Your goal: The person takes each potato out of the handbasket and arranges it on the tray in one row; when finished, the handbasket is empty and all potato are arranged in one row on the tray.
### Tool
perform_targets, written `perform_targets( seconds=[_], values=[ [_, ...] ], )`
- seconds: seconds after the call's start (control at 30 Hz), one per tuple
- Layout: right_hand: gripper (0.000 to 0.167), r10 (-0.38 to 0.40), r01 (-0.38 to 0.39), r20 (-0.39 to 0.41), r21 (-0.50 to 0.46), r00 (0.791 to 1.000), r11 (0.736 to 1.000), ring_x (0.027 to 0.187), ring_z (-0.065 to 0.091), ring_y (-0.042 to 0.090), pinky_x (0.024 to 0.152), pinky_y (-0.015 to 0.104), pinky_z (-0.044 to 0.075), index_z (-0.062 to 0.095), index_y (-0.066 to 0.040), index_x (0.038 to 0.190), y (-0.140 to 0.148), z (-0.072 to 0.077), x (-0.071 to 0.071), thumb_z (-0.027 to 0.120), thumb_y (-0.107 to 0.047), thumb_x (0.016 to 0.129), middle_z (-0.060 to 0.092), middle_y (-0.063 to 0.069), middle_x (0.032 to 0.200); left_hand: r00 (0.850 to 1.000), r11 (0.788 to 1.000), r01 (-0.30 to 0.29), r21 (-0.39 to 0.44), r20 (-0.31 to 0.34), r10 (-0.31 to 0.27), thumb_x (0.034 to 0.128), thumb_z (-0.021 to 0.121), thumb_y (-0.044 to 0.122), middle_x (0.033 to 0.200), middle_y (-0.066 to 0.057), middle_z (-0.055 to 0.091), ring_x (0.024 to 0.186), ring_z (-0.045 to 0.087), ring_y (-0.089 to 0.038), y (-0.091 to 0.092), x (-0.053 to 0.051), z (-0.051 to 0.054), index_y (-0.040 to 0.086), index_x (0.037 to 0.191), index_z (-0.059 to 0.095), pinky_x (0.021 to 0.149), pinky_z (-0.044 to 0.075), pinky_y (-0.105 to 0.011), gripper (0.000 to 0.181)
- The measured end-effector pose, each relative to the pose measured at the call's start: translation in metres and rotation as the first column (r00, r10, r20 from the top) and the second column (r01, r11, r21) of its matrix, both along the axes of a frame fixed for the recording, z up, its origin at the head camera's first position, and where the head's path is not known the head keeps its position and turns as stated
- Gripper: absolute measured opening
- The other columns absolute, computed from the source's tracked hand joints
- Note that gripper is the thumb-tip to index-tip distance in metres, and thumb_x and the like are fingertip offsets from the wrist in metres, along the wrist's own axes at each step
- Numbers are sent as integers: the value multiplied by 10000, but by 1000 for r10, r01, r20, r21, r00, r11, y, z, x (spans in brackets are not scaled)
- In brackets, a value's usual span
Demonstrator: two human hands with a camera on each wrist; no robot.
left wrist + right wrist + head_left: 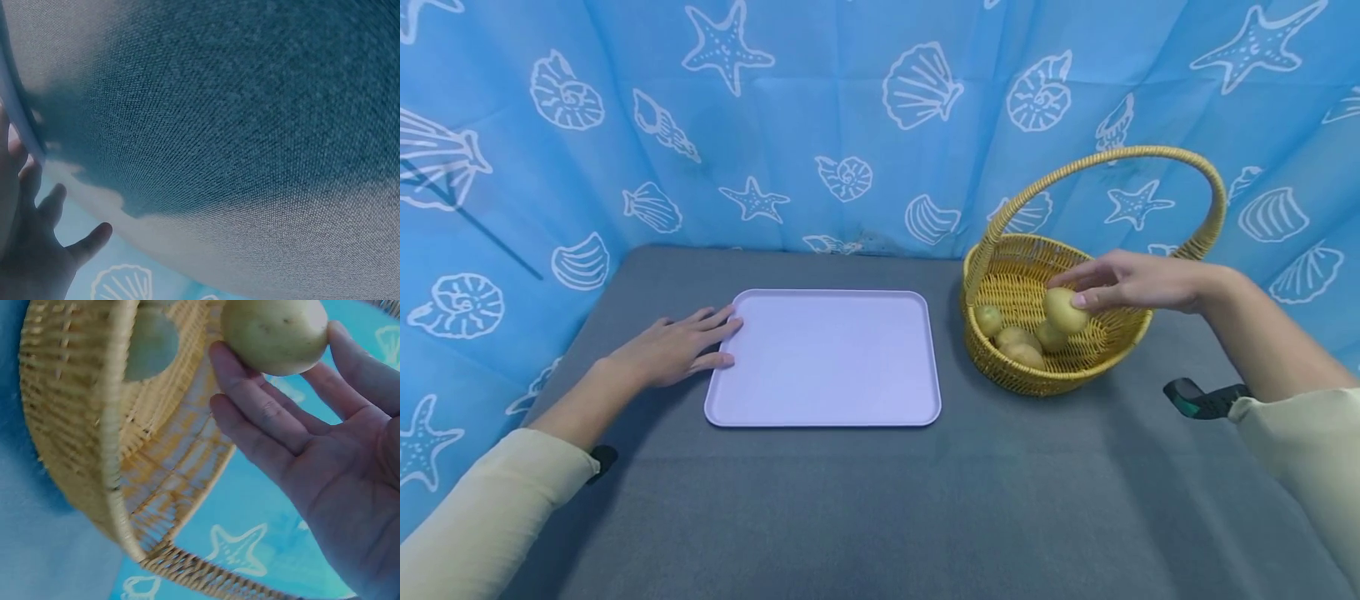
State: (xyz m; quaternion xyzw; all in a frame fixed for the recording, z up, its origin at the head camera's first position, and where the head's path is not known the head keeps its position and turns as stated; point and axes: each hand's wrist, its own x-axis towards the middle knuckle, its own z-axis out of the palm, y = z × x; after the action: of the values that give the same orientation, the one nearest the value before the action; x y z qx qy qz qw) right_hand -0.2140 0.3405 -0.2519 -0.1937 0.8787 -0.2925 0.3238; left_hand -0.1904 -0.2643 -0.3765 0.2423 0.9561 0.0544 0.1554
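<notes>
My right hand (1138,279) pinches a round, pale yellow fruit (1066,311) between thumb and fingers, inside the rim of a wicker basket (1052,382). In the right wrist view the same fruit (275,334) shows small dark specks; its exact kind is unclear. Beneath it in the basket lie another yellowish fruit (1051,336), a small greenish one (988,320) and brownish round ones (1021,354). My left hand (673,348) rests with spread, fairly straight fingers on the left edge of a pale lilac tray (823,358). The left wrist view shows this hand (37,244) beside the tray's edge.
The basket's tall arched handle (1120,152) rises over its opening, with my right hand beside its right end. A grey cloth (850,500) covers the table. Behind it hangs a blue curtain (820,108) with white shells and starfish.
</notes>
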Motion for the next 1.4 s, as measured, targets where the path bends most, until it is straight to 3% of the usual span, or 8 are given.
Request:
perform_targets(
  seconds=[0.2,0.3,0.57,0.83,1.03,1.17,1.4],
  values=[
    [444,73,-76,-103,-24,992,997,1332,438,221,985,271,446,500,-137,1466,-27,13,14,552,-227,1035,517,55,1457,1000,1000,3,-2,-8,-3,1009,428,589,1651,-155,149,1483,126,-463,-1,1,1,128,1590,226,1076,119,-771,768],
    [431,113,-121,-124,-59,986,991,1251,494,178,973,251,445,512,-121,1456,-43,15,19,553,-200,1034,562,50,1395,1000,1000,5,0,-13,-5,1012,431,579,1650,-157,152,1483,126,-463,-1,1,2,126,1588,231,1077,120,-770,760],
    [448,193,-215,-138,-172,971,961,1164,540,239,954,289,476,516,-84,1448,-91,5,22,585,-189,1017,604,38,1323,1000,1000,2,12,-8,-2,1010,434,580,1648,-157,158,1482,125,-467,0,2,0,123,1586,241,1075,110,-774,760],
    [493,242,-273,-139,-281,960,920,1237,548,223,1063,487,417,491,-35,1455,-156,-22,24,611,-187,1002,598,72,1359,1000,1000,4,13,-28,-4,1020,420,570,1647,-150,167,1477,146,-469,-2,2,-3,131,1584,254,1070,135,-774,734],
    [476,268,-308,-159,-349,950,885,1211,555,218,1018,435,468,501,7,1432,-204,-58,27,614,-147,996,618,109,1317,1000,999,6,34,-17,-5,1021,436,552,1646,-155,167,1473,150,-479,-1,1,-3,125,1580,264,1067,133,-777,725],
    [468,255,-304,-175,-378,951,874,1279,539,224,1059,405,447,511,8,1425,-233,-81,31,617,-143,995,590,113,1381,1000,999,5,40,-14,-4,1019,444,551,1646,-153,169,1473,150,-477,-1,1,-3,128,1580,267,1065,136,-778,725],
    [471,268,-320,-185,-386,946,865,1296,543,217,1071,363,445,500,3,1437,-274,-99,33,611,-109,993,578,107,1395,1000,999,-3,39,-10,3,1018,435,563,1648,-146,165,1474,151,-474,-2,0,-3,142,1583,264,1067,135,-775,725]
  ],
)
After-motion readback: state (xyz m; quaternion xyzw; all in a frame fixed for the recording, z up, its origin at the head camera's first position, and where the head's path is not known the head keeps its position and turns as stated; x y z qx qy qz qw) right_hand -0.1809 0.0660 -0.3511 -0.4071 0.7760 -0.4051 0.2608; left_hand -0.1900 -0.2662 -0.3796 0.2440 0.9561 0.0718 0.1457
